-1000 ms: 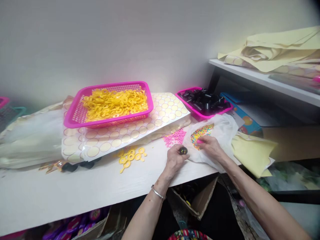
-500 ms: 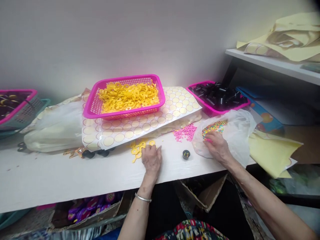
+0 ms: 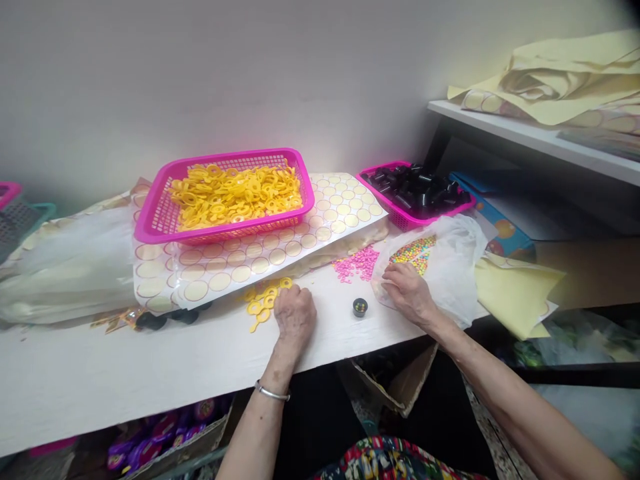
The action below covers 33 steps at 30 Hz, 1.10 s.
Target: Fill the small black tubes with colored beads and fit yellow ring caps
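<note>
1. Yellow plastic rings with short stems lie in a loose heap at the knuckles of the left hand, whose fingers are curled under; the fingertips are hidden, so I cannot tell whether it has hold of one.
2. The right hand is bent, half closed, over the near edge of a thin, crinkled plastic bag; its grip is hidden, and I cannot tell if anything is in it.
3. Between the hands, a small round black cup stands upright on the white bench, tiny coloured dots showing inside, too small to make out.
4. Round multicoloured beads show in the bag, partly covered by the right hand; glossy pink beads are scattered just beside it.
5. Farther back, a pink mesh basket heaped with more yellow rings sits on sheets of round labels.
6. Shiny black tubes fill another basket.
7. At the left edge, a third basket is cut off.
</note>
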### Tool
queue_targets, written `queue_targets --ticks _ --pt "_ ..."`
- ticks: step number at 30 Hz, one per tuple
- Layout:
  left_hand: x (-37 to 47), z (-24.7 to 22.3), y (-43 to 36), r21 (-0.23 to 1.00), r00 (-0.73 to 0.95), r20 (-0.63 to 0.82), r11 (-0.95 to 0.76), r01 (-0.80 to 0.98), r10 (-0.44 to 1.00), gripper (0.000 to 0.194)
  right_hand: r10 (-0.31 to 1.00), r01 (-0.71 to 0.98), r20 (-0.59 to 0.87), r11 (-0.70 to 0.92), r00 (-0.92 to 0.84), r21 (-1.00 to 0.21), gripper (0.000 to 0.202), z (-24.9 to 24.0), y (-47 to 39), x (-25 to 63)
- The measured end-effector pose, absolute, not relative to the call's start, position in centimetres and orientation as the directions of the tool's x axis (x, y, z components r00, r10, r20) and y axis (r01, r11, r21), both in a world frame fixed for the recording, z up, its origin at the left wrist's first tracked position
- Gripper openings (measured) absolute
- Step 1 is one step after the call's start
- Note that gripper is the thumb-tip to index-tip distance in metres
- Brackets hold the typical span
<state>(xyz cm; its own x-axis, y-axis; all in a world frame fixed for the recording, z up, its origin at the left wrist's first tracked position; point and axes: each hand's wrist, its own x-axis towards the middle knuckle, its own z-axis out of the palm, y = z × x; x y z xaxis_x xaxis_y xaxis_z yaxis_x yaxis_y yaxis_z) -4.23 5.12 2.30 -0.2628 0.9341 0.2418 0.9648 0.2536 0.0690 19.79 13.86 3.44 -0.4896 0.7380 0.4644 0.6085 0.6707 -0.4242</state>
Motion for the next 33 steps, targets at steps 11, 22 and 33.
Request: queue_targets --ticks 11,22,33 --pt "-2.6 1.4 8.5 0.418 -0.359 0.177 0.261 0.87 0.916 0.019 0.786 0.662 0.467 0.604 -0.404 -0.444 0.014 3.4 13.8 19.4" --pt "0.5 1.0 12.6 0.417 0.013 0.195 -0.095 0.904 0.981 0.018 0.775 0.565 0.561 0.613 -0.293 -0.552 0.009 3.3 11.4 21.3" --pt "1.7 -0.2 15.9 0.379 0.223 0.141 -0.261 0.888 0.965 0.019 0.791 0.52 0.559 0.596 -0.248 -0.612 0.009 3.4 9.3 22.3"
